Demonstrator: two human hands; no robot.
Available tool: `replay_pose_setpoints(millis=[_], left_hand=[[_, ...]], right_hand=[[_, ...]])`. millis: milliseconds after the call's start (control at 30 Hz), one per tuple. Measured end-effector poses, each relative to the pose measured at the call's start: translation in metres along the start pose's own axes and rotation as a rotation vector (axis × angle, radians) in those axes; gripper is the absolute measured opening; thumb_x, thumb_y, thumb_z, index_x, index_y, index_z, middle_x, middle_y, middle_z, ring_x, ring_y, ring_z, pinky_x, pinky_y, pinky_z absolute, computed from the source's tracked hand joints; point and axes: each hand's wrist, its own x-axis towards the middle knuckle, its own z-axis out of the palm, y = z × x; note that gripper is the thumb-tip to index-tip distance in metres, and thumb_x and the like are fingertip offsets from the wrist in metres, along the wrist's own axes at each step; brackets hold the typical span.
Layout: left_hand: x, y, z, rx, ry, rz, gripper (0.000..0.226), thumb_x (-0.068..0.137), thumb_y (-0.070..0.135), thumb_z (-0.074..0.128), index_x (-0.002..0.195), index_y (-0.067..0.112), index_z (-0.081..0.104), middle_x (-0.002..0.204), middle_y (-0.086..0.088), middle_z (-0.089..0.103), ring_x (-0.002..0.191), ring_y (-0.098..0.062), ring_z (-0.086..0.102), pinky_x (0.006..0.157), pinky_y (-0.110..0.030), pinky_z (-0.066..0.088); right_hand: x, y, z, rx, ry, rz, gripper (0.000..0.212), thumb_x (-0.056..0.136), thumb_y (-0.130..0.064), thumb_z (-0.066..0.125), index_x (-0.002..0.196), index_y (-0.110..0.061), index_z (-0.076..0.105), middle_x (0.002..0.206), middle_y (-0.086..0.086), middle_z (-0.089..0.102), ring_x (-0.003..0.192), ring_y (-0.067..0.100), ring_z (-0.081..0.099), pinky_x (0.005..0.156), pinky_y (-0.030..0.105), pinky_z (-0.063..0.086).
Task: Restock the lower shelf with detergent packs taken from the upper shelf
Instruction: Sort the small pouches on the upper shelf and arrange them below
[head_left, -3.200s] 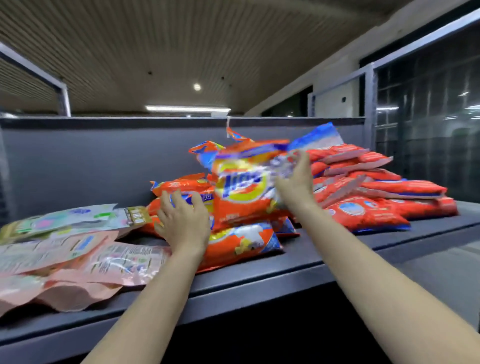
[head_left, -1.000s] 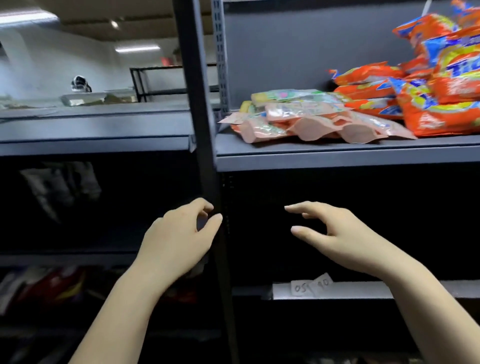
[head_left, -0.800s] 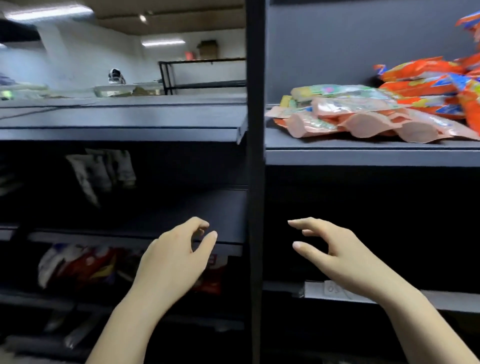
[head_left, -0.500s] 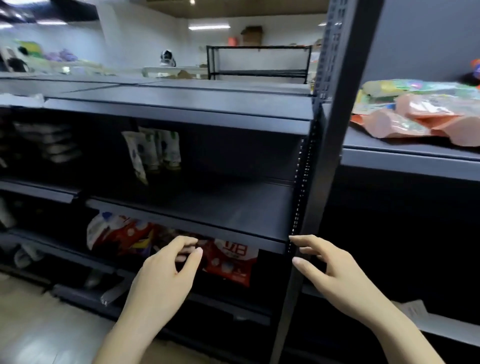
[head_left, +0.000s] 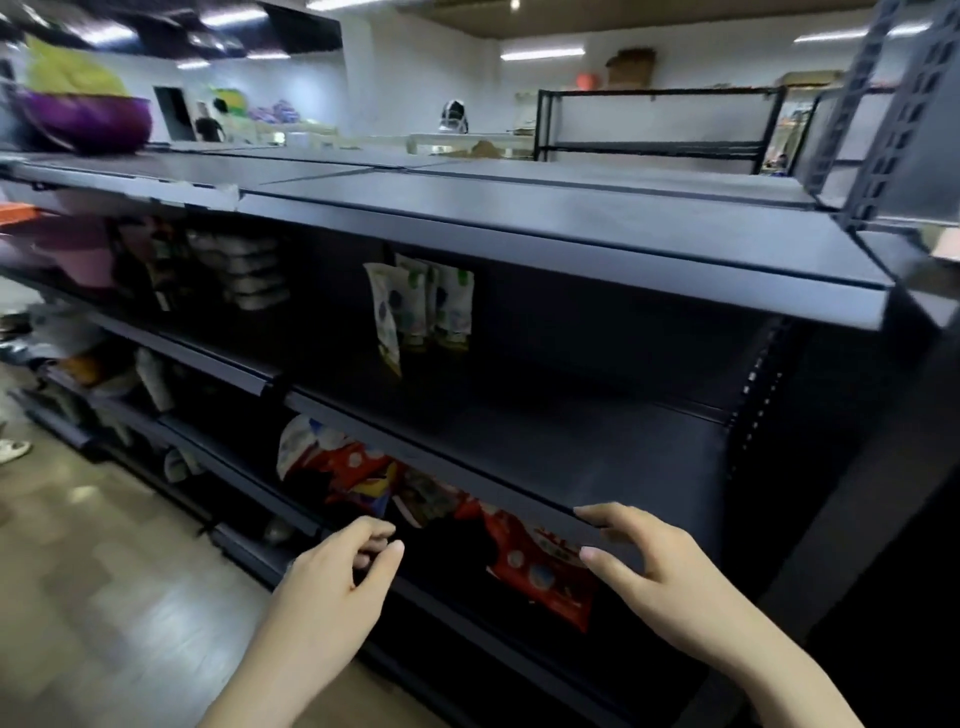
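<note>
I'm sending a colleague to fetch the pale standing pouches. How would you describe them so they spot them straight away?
Take the long dark shelf unit and look under its top board, at the back of the middle level. A few whitish pouches with green marks stand upright there, alone on that board, unlike the red packs lying one level lower.

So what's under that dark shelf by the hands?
Under the dark shelf lie red packs and a white and red bag. The shelf's front edge covers their tops, and it is too dark behind them to see.

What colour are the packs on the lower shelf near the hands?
Mostly red with white markings, seen in the head view.
</note>
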Motion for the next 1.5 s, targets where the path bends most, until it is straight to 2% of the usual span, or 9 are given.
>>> replay_pose_setpoints(millis=[300,467,700,867,1033,1133,1233,1367,1500], left_hand=[[0.032,-0.039,-0.008,0.023,-0.019,-0.090,0.012,0.093,0.050,0.046,0.103,0.047,0.053,0.102,0.026,0.058,0.100,0.004,0.054,0.085,-0.022,0.050],[0.064,-0.077,-0.029,0.021,-0.044,-0.079,0.015,0.093,0.050,0.045,0.106,0.047,0.052,0.101,0.027,0.057,0.098,0.006,0.054,0.079,-0.014,0.045],[0.128,-0.136,-0.087,0.070,-0.136,0.023,0.019,0.094,0.049,0.046,0.110,0.044,0.054,0.102,0.025,0.057,0.100,0.004,0.055,0.087,-0.021,0.048],[0.167,-0.171,-0.124,0.102,-0.216,0.081,0.023,0.094,0.051,0.044,0.114,0.042,0.052,0.101,0.025,0.056,0.099,0.004,0.054,0.084,-0.023,0.050],[0.196,-0.198,-0.142,0.069,-0.274,0.090,0.030,0.094,0.049,0.045,0.123,0.039,0.049,0.106,0.023,0.055,0.100,0.002,0.054,0.087,-0.027,0.050],[0.218,-0.203,-0.146,0.051,-0.296,0.104,0.032,0.095,0.047,0.046,0.125,0.035,0.049,0.108,0.021,0.055,0.100,0.001,0.054,0.087,-0.028,0.051],[0.246,-0.202,-0.148,0.038,-0.298,0.131,0.032,0.096,0.046,0.046,0.125,0.034,0.049,0.109,0.021,0.054,0.103,0.000,0.054,0.090,-0.030,0.050],[0.281,-0.197,-0.148,0.021,-0.235,0.167,0.027,0.096,0.044,0.047,0.120,0.034,0.053,0.105,0.021,0.056,0.102,-0.002,0.056,0.089,-0.032,0.051],[0.317,-0.195,-0.147,0.026,-0.230,0.188,0.029,0.096,0.044,0.047,0.122,0.032,0.053,0.101,0.022,0.055,0.102,-0.002,0.056,0.089,-0.030,0.051]], right_hand=[[0.068,-0.015,0.035,-0.026,-0.176,0.005,0.034,0.091,-0.047,0.053,0.125,-0.046,0.049,0.124,-0.028,0.050,0.116,-0.011,0.045,0.094,0.013,0.038],[0.098,-0.038,0.061,-0.020,-0.158,0.038,0.033,0.092,-0.044,0.054,0.125,-0.045,0.049,0.116,-0.033,0.047,0.100,-0.028,0.039,0.078,-0.003,0.035],[0.133,-0.088,0.110,0.081,-0.055,0.175,0.029,0.093,-0.037,0.056,0.121,-0.041,0.052,0.094,-0.022,0.055,0.065,-0.023,0.049,0.060,0.008,0.045],[0.148,-0.123,0.137,0.081,0.044,0.269,0.028,0.092,-0.039,0.056,0.119,-0.047,0.051,0.104,-0.024,0.054,0.093,-0.008,0.054,0.063,0.008,0.046],[0.164,-0.141,0.158,0.045,0.055,0.353,0.032,0.092,-0.040,0.055,0.124,-0.045,0.050,0.115,-0.022,0.054,0.103,-0.001,0.057,0.093,0.023,0.047],[0.180,-0.146,0.164,0.046,0.068,0.384,0.033,0.093,-0.039,0.055,0.125,-0.044,0.048,0.113,-0.020,0.054,0.101,0.000,0.057,0.086,0.020,0.050],[0.201,-0.145,0.168,0.067,0.076,0.393,0.033,0.093,-0.038,0.056,0.125,-0.044,0.048,0.114,-0.018,0.054,0.089,-0.005,0.054,0.058,0.008,0.045],[0.234,-0.136,0.168,0.052,0.104,0.376,0.036,0.093,-0.038,0.056,0.128,-0.042,0.049,0.125,-0.018,0.051,0.110,-0.005,0.050,0.080,0.012,0.042],[0.270,-0.127,0.168,0.053,0.094,0.366,0.036,0.094,-0.038,0.055,0.129,-0.041,0.048,0.126,-0.017,0.052,0.114,-0.002,0.049,0.083,0.014,0.042]])
